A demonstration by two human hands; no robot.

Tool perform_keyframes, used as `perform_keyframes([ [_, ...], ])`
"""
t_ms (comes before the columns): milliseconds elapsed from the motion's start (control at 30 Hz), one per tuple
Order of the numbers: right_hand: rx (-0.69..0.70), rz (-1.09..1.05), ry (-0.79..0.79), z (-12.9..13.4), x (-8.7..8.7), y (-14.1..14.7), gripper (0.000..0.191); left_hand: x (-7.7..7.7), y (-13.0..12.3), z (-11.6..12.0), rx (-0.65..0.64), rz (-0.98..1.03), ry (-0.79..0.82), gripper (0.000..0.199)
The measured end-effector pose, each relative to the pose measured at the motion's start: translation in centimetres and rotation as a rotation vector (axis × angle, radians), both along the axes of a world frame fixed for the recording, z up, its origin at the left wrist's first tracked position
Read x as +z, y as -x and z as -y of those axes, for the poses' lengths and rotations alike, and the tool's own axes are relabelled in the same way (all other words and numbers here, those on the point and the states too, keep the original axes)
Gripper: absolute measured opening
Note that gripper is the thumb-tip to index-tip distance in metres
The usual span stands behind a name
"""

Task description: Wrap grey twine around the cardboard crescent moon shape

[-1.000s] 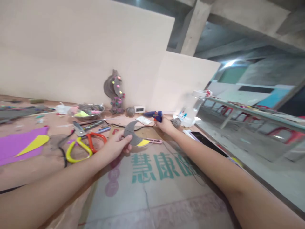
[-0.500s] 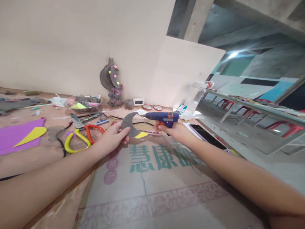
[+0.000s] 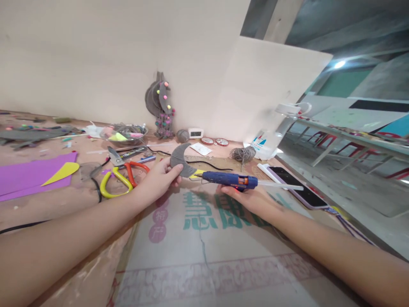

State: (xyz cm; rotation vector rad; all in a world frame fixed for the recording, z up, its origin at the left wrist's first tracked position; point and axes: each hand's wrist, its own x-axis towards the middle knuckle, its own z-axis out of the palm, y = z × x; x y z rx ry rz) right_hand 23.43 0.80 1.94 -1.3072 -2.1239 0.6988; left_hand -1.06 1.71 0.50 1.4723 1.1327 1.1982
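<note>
Now glue gun (image 3: pixel 228 180) by yellow-tipped grey crescent (image 3: pixel 179 161), hands (image 3: pixel 168 174) (image 3: pixel 252 198) closed around one each.

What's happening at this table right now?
A person's left hand holds a grey crescent with a yellow tip over a printed sheet. The right hand grips a blue glue gun, its nozzle at the yellow tip and a clear stick poking out the back. Yellow-handled scissors lie left of the crescent. A ball of grey yarn and a phone lie to the right, near a clear bottle.
</note>
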Motion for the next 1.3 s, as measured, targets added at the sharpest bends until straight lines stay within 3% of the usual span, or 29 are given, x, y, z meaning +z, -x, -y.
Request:
perform_keyframes([
  [200,-0.115,0.034,-0.011,0.2,-0.3,0.4,0.025,-0.1,0.0,0.0,-0.017,-0.006,0.004,0.021],
  [500,-0.042,-0.033,-0.004,0.6,0.2,1.2,0.015,0.1,-0.1,0.2,-0.016,-0.022,0.015,0.019],
  [767,-0.077,0.041,0.028,0.5,-0.2,1.0,0.029,0.3,-0.2,0.4,-0.014,-0.047,0.027,0.019],
  [1000,-0.066,0.014,0.058,0.7,0.3,1.3,0.024,-0.2,-0.1,-0.1,-0.021,-0.041,-0.004,0.018],
  [1300,-0.072,0.049,0.011,0.4,-0.3,1.0,0.03,0.0,-0.2,0.0,-0.025,-0.039,0.017,0.018],
])
